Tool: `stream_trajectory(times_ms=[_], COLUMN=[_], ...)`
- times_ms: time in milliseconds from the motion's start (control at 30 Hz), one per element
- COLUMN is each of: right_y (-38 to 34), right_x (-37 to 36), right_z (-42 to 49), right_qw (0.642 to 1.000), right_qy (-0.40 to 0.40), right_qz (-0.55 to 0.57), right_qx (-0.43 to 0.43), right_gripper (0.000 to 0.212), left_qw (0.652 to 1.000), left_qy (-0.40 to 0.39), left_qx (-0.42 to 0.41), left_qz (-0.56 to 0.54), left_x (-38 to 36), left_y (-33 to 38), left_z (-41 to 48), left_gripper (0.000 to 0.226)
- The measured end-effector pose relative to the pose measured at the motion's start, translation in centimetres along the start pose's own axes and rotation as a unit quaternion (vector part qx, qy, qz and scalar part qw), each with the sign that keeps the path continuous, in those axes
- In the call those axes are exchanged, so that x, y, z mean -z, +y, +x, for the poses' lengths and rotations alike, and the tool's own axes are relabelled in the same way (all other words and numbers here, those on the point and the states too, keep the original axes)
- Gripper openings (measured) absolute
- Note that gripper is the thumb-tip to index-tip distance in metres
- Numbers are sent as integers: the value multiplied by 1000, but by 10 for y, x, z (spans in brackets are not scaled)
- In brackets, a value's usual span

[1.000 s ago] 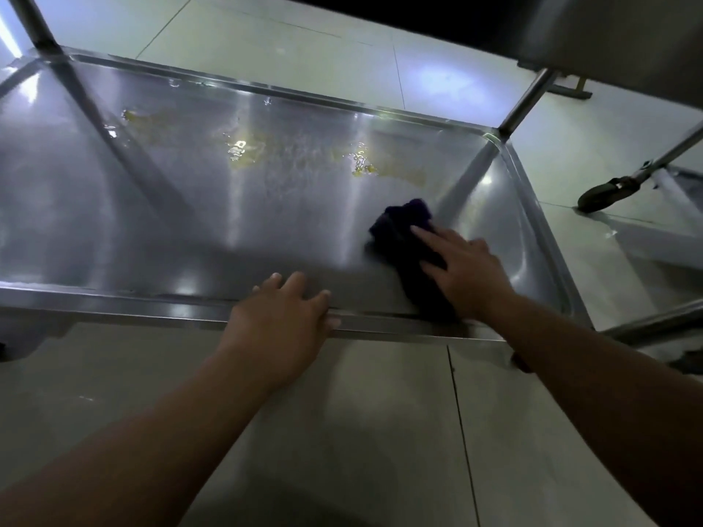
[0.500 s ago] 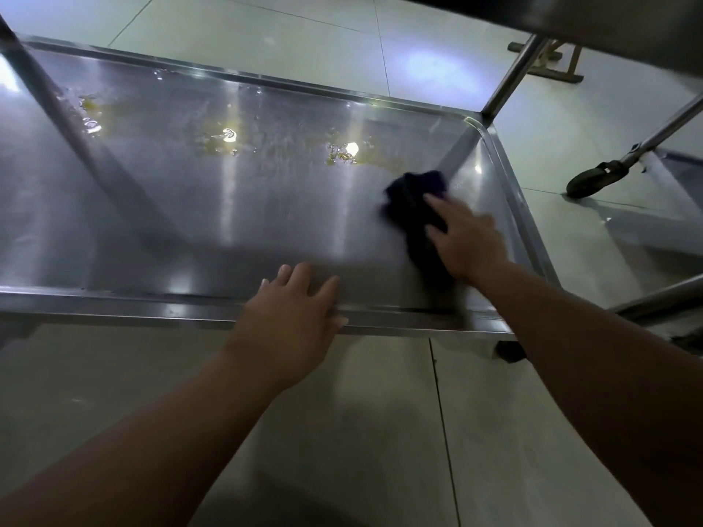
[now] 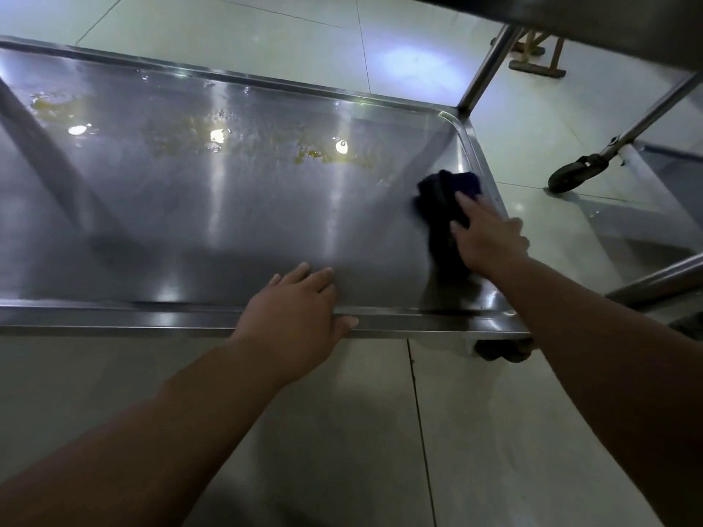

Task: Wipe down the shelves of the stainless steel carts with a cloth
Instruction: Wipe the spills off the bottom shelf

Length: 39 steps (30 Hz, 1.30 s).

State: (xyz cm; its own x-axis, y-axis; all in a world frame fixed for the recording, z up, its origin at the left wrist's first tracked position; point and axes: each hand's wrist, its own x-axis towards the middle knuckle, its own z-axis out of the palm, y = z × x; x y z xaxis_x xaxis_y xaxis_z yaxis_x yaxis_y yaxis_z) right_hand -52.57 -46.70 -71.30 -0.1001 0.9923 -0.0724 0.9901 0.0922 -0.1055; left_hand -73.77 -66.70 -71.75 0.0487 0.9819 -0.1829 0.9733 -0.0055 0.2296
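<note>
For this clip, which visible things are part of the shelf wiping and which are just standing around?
In use: dark cloth, pressed by right hand; cart shelf with yellow residue; left hand resting on its front rim.
Bystanders: neighbouring cart's caster; wooden frame on the floor.
</note>
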Motion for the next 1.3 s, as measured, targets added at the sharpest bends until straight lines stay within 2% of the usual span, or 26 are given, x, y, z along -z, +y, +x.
stream_trajectory(times_ms=[33, 67, 100, 167, 233, 267, 300, 333, 400, 467, 500, 533, 600, 667, 700, 733, 767, 867, 933, 967, 1100, 1133, 1167, 1267, 1300], right_y=[-1, -8, -16, -30, -29, -24, -15, -5, 12, 16, 11, 5, -3, 1, 7, 15, 22, 31, 21, 15, 8, 13, 19, 28, 24], right_x=[1, 1, 0, -7, -16, -18, -18, -16, -10, -5, -6, -7, -12, -17, -17, -16, -12, 0, 2, -2, -16, -16, -15, -9, -8], right_z=[4, 3, -1, -15, -30, -32, -29, -21, -3, 6, 4, -2, -24, -51, -61, -67, -68, -63, -70, -78, -116, -118, -117, -114, -116], right_qw=[998, 997, 998, 997, 970, 958, 958, 969, 996, 997, 996, 998, 997, 978, 970, 970, 977, 995, 995, 996, 983, 982, 986, 995, 992], right_qy=[5, 5, 0, 0, 13, 23, 33, 43, 44, 38, 38, 36, 31, 28, 27, 25, 25, 13, 5, 8, 21, 27, 34, 26, 19], right_qz=[7, 6, 0, -3, 0, -4, -10, -18, -18, -11, -19, -23, -22, -29, -36, -47, -62, -95, -94, -88, -44, -54, -72, -62, -52], right_qx=[-63, -81, -56, 82, 241, 284, 285, 243, 76, -62, -73, -50, 69, 205, 239, 238, 201, 6, -36, -18, 176, 178, 143, -69, -111], right_gripper=[52, 53, 55, 56, 53, 52, 52, 51, 50, 49, 50, 51, 52, 55, 56, 56, 56, 53, 54, 54, 52, 52, 53, 52, 52], left_qw=[1000, 1000, 1000, 1000, 999, 999, 999, 999, 999, 998, 998, 998, 998, 999, 999, 999, 999, 1000, 999, 999, 999, 1000, 1000, 999, 999], left_qy=[-3, -3, -1, 0, -7, -12, -18, -23, -28, -29, -29, -30, -27, -23, -21, -17, -15, -15, -23, -26, -19, -16, -10, 21, 32], left_qx=[6, 12, 18, 31, 39, 38, 35, 33, 35, 42, 44, 45, 42, 38, 35, 32, 28, 14, 5, 1, -15, -17, -20, -32, -33], left_qz=[-2, -3, -3, 0, 7, 12, 19, 26, 30, 23, 21, 22, 29, 27, 22, 18, 18, 19, 24, 31, 32, 21, 13, 6, 8], left_x=[2, 4, 6, 9, 10, 10, 10, 10, 11, 12, 12, 11, 10, 9, 8, 8, 6, 1, 0, -1, -2, -3, -3, -3, -2], left_y=[3, 6, 9, 16, 19, 20, 20, 20, 21, 21, 21, 21, 21, 20, 20, 19, 18, 11, 6, 4, 2, 0, -3, -13, -16], left_z=[2, 4, 5, 6, 7, 8, 8, 8, 8, 9, 9, 8, 7, 6, 5, 5, 4, 2, 1, 1, -1, -2, -4, -11, -14], left_gripper=[62, 63, 63, 65, 67, 67, 66, 65, 65, 66, 67, 68, 73, 75, 75, 74, 73, 68, 65, 63, 59, 57, 55, 48, 46])
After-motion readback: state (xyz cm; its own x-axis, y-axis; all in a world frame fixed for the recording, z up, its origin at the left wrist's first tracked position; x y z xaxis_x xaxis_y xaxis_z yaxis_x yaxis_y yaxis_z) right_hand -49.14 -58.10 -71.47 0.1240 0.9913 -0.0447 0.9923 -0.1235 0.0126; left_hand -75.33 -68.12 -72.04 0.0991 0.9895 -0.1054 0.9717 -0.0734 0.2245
